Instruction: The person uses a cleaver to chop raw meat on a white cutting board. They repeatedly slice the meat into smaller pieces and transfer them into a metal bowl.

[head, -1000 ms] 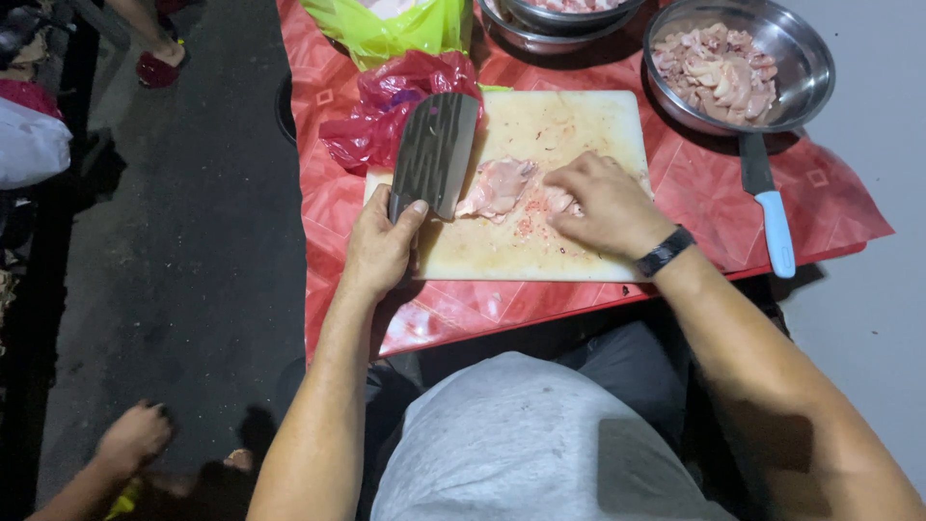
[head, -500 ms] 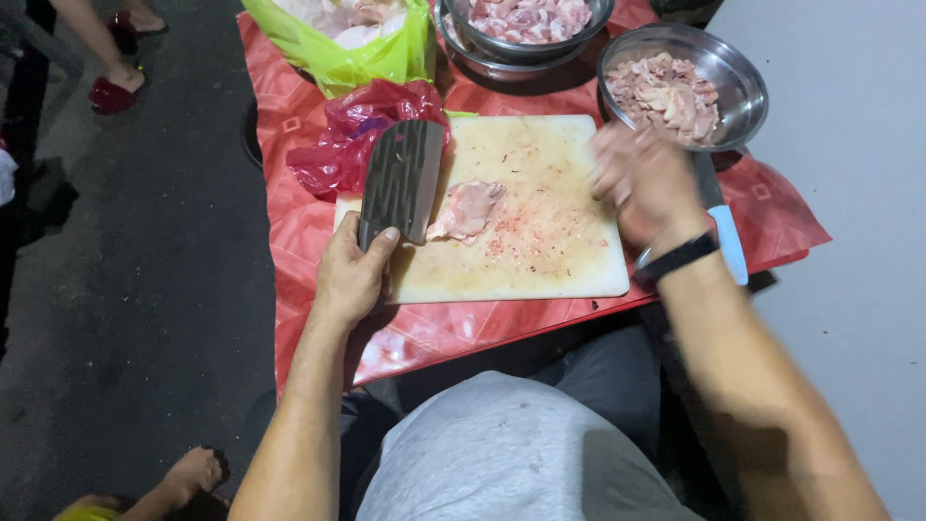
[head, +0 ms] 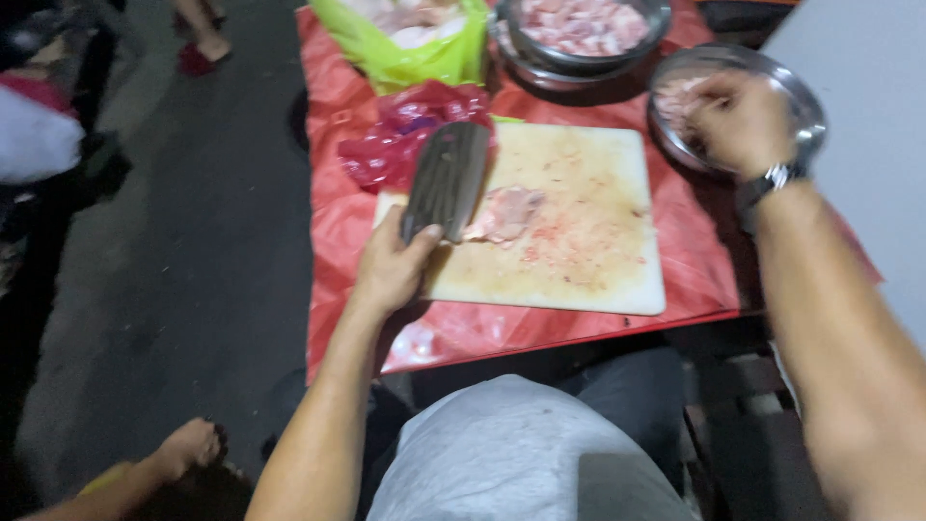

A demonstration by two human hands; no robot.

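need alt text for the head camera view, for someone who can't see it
Seen from above, a person's left hand holds a cleaver over a cutting board with raw meat on it. The right hand reaches into a metal bowl on the red table cover.

The left hand (head: 391, 265) was held near the middle of the scene, fingers curled shut in a firm grip, thumb laid forward on top. Its bare forearm was stretched from the near edge up and slightly right towards it. The right hand (head: 738, 121) was reached to the far right, knuckles up, fingers bent downward and bunched together. A dark wristband was worn on that wrist, and the right forearm was angled back to the near right corner.
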